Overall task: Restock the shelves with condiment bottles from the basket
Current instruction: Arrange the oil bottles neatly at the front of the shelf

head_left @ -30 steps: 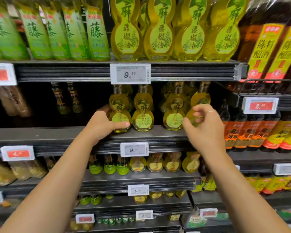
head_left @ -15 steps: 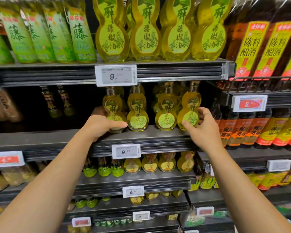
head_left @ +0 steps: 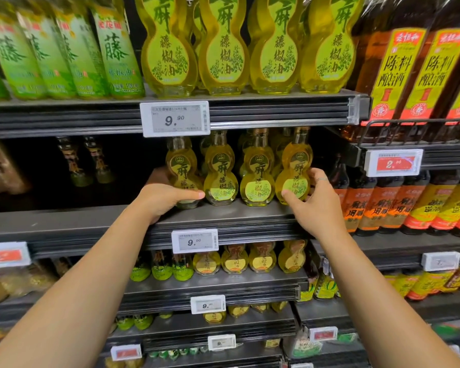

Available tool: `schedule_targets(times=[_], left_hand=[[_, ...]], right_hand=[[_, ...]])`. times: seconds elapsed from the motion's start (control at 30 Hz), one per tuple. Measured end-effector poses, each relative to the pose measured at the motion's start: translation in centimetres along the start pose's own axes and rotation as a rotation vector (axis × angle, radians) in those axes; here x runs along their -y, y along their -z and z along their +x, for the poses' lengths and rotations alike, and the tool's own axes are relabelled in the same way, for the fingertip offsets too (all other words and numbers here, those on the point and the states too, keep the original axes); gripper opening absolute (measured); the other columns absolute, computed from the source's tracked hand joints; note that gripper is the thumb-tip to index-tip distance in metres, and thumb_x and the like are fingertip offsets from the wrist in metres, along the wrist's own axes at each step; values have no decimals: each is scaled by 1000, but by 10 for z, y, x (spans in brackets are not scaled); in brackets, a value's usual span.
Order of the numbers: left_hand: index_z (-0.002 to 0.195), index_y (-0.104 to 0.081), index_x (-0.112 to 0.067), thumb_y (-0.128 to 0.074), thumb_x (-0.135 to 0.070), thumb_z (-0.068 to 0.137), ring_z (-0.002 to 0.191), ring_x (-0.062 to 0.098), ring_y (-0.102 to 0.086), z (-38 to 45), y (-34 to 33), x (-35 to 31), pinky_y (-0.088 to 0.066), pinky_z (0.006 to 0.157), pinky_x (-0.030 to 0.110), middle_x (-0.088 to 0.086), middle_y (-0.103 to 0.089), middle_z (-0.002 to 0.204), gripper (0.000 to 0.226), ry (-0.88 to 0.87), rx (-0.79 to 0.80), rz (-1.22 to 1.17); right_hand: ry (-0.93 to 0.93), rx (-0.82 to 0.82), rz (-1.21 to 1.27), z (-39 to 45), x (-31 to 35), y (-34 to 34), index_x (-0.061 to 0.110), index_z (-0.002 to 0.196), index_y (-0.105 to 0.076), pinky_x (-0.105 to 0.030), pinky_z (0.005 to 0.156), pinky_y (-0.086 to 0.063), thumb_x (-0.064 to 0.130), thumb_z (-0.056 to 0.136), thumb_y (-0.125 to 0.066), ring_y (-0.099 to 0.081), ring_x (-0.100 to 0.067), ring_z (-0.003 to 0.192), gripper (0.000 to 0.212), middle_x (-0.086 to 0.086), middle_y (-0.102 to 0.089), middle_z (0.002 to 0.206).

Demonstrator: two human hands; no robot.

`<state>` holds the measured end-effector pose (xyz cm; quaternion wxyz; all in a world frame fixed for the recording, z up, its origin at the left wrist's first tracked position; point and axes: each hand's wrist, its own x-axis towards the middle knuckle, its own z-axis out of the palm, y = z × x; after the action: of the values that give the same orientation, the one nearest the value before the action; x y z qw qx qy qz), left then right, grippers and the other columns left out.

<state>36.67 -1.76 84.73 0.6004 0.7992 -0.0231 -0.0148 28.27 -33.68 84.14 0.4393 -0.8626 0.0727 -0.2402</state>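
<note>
Four small gourd-shaped clear bottles of yellow oil are standing in a front row on the grey metal middle shelf (head_left: 250,216), each wearing a green-yellow label with the large character 麻 above 藤椒油; more of the same are showing dimly behind them. We are curling our left hand (head_left: 165,200) round the base of the leftmost small bottle (head_left: 182,171), thumb lying across its front. We are cupping our right hand (head_left: 316,205) round the rightmost small bottle (head_left: 295,171), thumb on the label, fingers wrapping behind; a thin ring (head_left: 322,179) is showing on one finger. Both bottles are sitting upright on the shelf.

Four large gourd-shaped bottles of the same yellow oil (head_left: 223,46) are lining the shelf above, same 麻 / 藤椒油 lettering. Left of them, four tall bottles with pale green labels (head_left: 114,51) are reading 藤. A white electronic price tag (head_left: 174,118) is reading 9.90; a second price tag (head_left: 195,241) below our hands is also reading 9.90. Right, dark glass bottles with yellow labels (head_left: 398,73) are reading 陈料酿酒. A red-and-white price tag (head_left: 393,162) is beginning with 2; the remainder is too blurred.
</note>
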Motion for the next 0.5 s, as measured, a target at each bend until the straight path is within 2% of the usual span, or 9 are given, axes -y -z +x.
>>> schedule_targets(times=[0.1, 0.2, 0.27, 0.37, 0.5], left_hand=[[99, -77, -21, -102, -48, 29, 94, 17, -76, 1, 3, 0, -55, 94, 39, 0, -79, 97, 79, -68, 50, -47], [99, -79, -25, -101, -50, 32, 96, 13, -75, 3, 3, -5, -53, 90, 32, -2, -79, 100, 74, -82, 141, -48], [91, -82, -34, -99, -52, 33, 95, 9, -74, 4, -1, -10, -53, 85, 23, -4, -79, 99, 64, -47, 205, -28], [85, -83, -33, -98, -53, 32, 91, 4, -74, 4, -6, -12, -53, 67, 8, -4, -79, 98, 59, -17, 237, -35], [79, -83, -34, -92, -45, 45, 85, -1, -73, 4, -7, -13, -49, 61, 3, -8, -79, 92, 37, 35, 238, -36]], right_hand=[[10, -73, -43, -4, 3, -2, 22, 155, -23, -41, 110, -42, 50, 77, -83, -45, -27, 137, 102, -9, -44, 150], [72, -161, -90, -9, 14, -11, 33, 157, -12, -40, 112, -37, 61, 67, -85, -37, -26, 142, 119, -6, -34, 155], [58, -153, -95, -9, 19, -19, 30, 158, -9, -41, 112, -39, 58, 68, -86, -38, -28, 141, 122, -7, -36, 153], [35, -168, -87, -7, 22, -23, 26, 159, -9, -43, 111, -42, 52, 72, -87, -41, -29, 138, 119, -8, -39, 149], [54, -201, -87, -8, 22, -24, 27, 159, -12, -44, 110, -42, 49, 75, -86, -42, -30, 137, 114, -10, -41, 148]])
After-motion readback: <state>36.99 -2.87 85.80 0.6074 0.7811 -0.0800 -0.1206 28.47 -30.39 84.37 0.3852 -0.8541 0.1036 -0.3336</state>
